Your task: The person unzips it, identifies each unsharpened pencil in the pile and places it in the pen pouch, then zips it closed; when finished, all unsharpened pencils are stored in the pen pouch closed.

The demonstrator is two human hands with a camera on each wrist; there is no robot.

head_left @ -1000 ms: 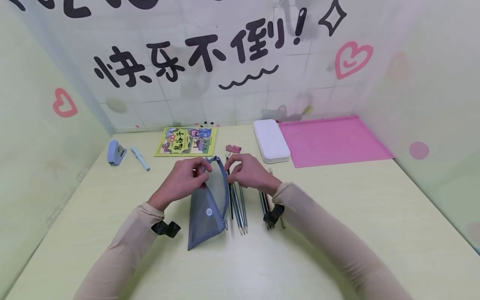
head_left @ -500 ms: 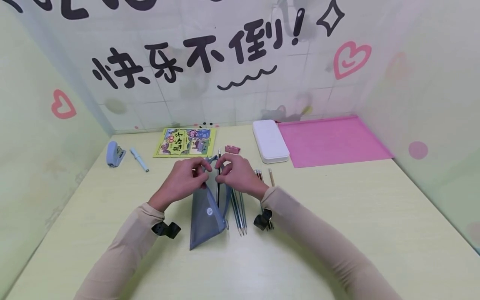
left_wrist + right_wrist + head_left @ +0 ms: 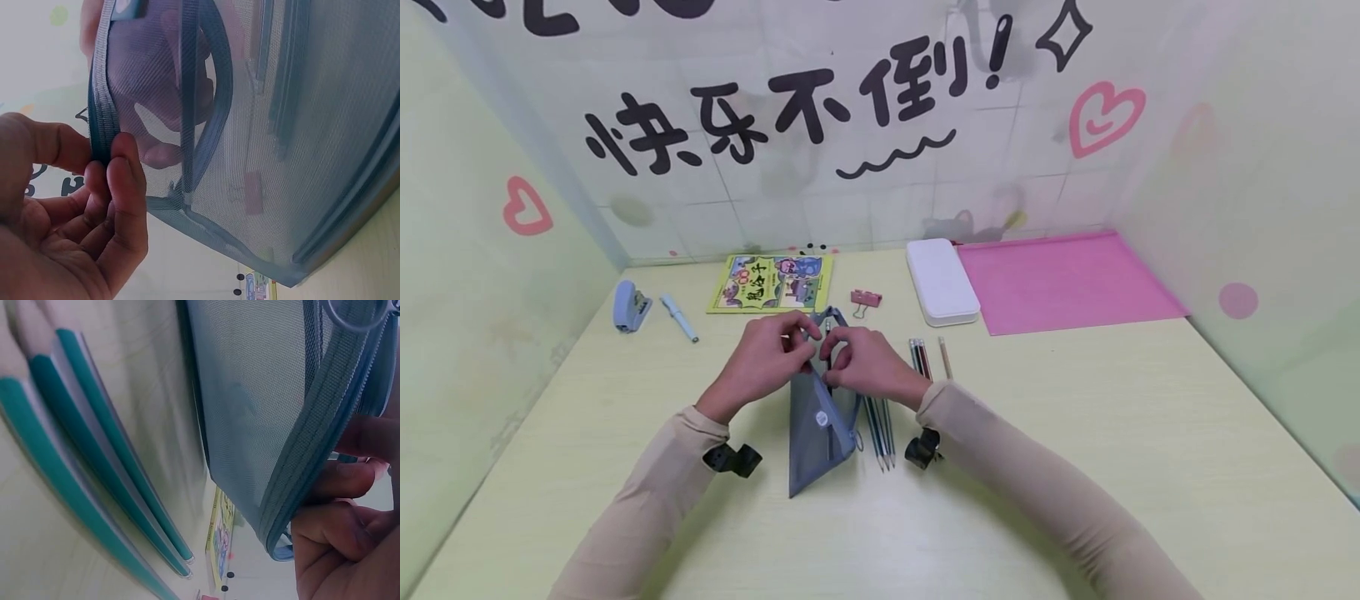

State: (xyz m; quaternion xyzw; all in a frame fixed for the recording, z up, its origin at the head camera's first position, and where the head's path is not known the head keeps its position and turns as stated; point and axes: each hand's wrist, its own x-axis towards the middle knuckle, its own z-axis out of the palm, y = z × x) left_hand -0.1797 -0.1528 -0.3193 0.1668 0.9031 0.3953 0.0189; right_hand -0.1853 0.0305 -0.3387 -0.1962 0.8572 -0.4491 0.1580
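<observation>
Now my right hand (image 3: 865,362) has come left to the mouth of the pouch (image 3: 820,425), closer to my left hand (image 3: 771,358) than a second ago. The dark pencil that stood above the opening half a second ago has sunk inside; I see it as a thin dark line through the mesh (image 3: 829,417). My left fingers (image 3: 119,181) pinch one zipper edge of the pouch, thumb and forefinger closed on the tape. My right fingers (image 3: 340,481) curl round the other edge, holding the mouth apart. The pouch stands tilted on the table (image 3: 1075,433), its point toward me, lifted at the open end.

So one pencil looks stowed, I judge, and more wait. Just right of the pouch lie the teal pencils (image 3: 880,429), fewer than before, and a little farther right a few more pencils (image 3: 925,357). Beyond the pouch sit a pink clip (image 3: 865,298), a booklet (image 3: 771,283) and a white case (image 3: 942,282).
</observation>
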